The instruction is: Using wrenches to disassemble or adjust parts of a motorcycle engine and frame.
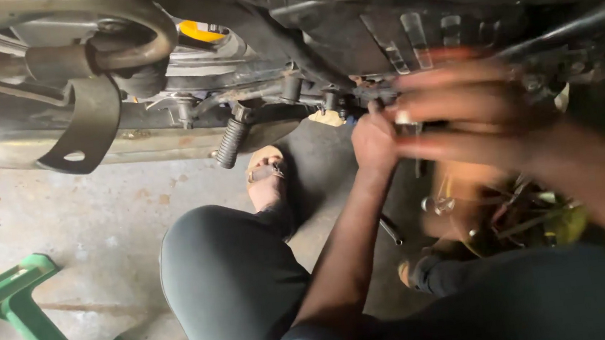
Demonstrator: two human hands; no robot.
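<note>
Concrete floor (95,216), one motorcycle (377,25): left hand (374,141) clamped on underside; right hand (463,117) blurred, grip unclear.

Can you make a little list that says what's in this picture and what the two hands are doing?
Place: concrete floor beside a motorbike, seen low down
Left hand: reaching up to the bolts under the engine; whether it grips anything cannot be told
Right hand: blurred, fingers spread, close to the same spot
Exhaust pipe: shiny, runs along the left
Footrest: ribbed, sticks out under the frame
Green stand: on the floor, lower left
Tools: a pile by the person's right knee
Foot: in a sandal
</note>
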